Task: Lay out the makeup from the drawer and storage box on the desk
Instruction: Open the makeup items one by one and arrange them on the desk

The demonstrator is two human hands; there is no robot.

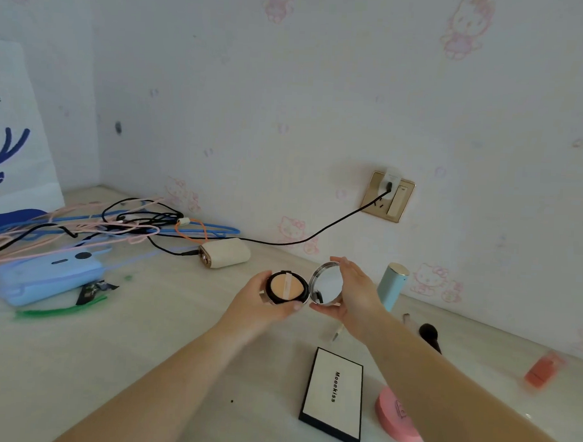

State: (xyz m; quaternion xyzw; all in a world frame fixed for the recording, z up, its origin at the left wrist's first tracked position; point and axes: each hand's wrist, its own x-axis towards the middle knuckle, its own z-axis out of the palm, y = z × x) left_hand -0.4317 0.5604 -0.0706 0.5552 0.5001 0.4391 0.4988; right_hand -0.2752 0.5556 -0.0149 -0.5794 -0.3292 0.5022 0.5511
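Above the desk (151, 331), left hand (256, 306) is cupping the cushion compact (285, 287) base while right hand (354, 290) is pinching its open mirror lid (327, 284); likely light, rigid, slick, hinge and mirror fragile, so grip the base rim.

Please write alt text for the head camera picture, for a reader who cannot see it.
Two bare hands hold an open compact above a pale desk: the left hand grips its base, the right hand its mirrored lid. A white palette, brush and cables lie on the desk.
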